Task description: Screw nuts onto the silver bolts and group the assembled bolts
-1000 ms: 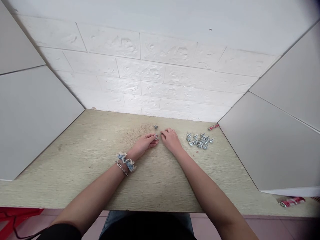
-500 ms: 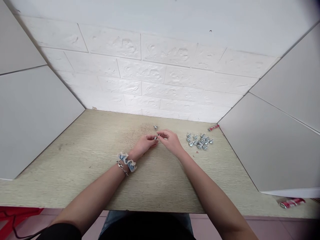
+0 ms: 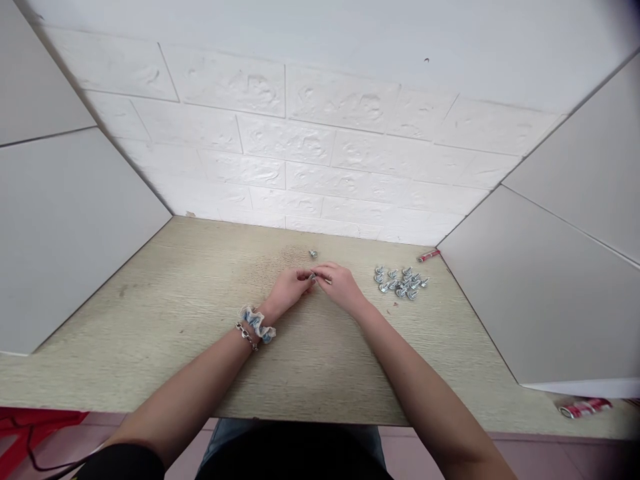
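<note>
My left hand (image 3: 291, 287) and my right hand (image 3: 338, 283) meet over the middle of the table, fingertips pinched around one small silver metal piece, which looks like a bolt (image 3: 313, 276). Fingers cover most of it. Just beyond them a single silver bolt with a washer (image 3: 313, 254) lies on the wood. To the right of my right hand is a loose group of several similar silver bolts (image 3: 402, 283), many resting on their heads with shanks pointing up. A scrunchie (image 3: 258, 325) and a chain bracelet (image 3: 247, 335) circle my left wrist.
Brown specks (image 3: 280, 261) are scattered on the wooden table (image 3: 200, 300). One red cylinder (image 3: 429, 256) lies by the right panel (image 3: 560, 280), another red cylinder (image 3: 585, 408) near the front right edge. A white brick-patterned wall (image 3: 310, 143) closes the back, a grey panel (image 3: 85, 233) the left.
Both hands stay together at the same spot, with the fingers shifted slightly around the small metal piece. The bolts on the table have not moved; the view has tilted a little.
</note>
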`<state>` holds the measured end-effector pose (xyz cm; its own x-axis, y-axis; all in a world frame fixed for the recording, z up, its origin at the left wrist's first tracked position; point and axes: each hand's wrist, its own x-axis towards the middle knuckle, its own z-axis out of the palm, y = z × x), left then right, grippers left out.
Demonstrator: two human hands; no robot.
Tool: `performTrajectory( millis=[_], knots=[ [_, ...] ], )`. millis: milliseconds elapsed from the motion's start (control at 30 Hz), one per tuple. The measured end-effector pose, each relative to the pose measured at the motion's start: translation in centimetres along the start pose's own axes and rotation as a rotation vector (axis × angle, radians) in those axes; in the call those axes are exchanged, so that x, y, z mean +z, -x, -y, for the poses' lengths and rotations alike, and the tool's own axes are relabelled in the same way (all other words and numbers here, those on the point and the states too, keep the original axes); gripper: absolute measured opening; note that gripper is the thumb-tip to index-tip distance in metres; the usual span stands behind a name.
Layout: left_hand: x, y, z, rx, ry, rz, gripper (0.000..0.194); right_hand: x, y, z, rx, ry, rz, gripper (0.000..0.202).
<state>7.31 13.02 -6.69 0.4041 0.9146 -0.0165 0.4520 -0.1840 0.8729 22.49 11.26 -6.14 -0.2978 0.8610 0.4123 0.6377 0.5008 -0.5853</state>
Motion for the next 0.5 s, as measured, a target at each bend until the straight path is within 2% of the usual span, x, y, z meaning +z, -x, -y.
performTrajectory(
  millis=[167, 333, 500],
  knots=[
    [-0.08, 0.29, -0.52, 0.029, -0.169, -0.01, 0.028, -0.04, 0.14, -0.27, -0.075, 0.06, 0.004, 0.025],
    [-0.09, 0.31, -0.54, 0.108, -0.252, -0.052, 0.03, -0.55, 0.1, 0.11, -0.022, 0.044, 0.048, 0.028],
    [-0.05, 0.23, -0.3, 0.109, -0.265, -0.056, 0.03, -0.73, -0.05, 0.31, 0.03, 0.003, 0.044, 0.022]
  ],
)
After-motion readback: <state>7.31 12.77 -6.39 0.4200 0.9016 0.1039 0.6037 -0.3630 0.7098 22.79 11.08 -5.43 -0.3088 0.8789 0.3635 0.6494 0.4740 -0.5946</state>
